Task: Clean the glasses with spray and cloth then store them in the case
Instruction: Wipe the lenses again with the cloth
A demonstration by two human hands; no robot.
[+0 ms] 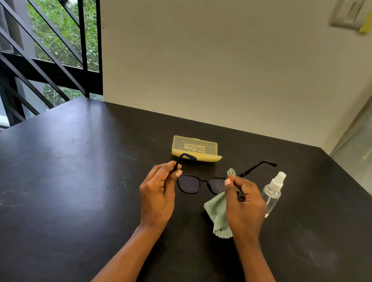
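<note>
Left hand pinching glasses temple, right hand gripping green cloth at lens; spray bottle just beside, closed yellow case behind on tabletop

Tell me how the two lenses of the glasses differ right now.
The left lens looks evenly dark, with no droplets showing; the right lens is speckled with droplets. The left lens is fully exposed; the right lens is partly covered by the right hand and its cloth. Both are dark-tinted in one black frame.
</note>
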